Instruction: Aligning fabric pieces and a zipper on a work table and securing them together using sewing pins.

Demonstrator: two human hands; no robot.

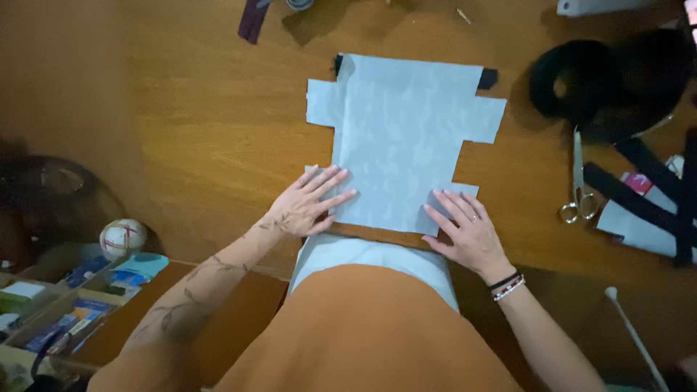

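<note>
Pressing both palms flat, fingers spread, I am pinning the paper (399, 138) at its near edge on the table (203, 131), left hand (308, 203) and right hand (468, 229) apart, keeping it smooth.

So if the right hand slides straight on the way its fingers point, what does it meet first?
The right hand already lies flat on the pale cut-out sheet; straight on it probably meets only more of that sheet.

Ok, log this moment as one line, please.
left hand: flat on pale cut sheet | right hand: flat on sheet | scissors: untouched, right | surface: wooden table
</note>
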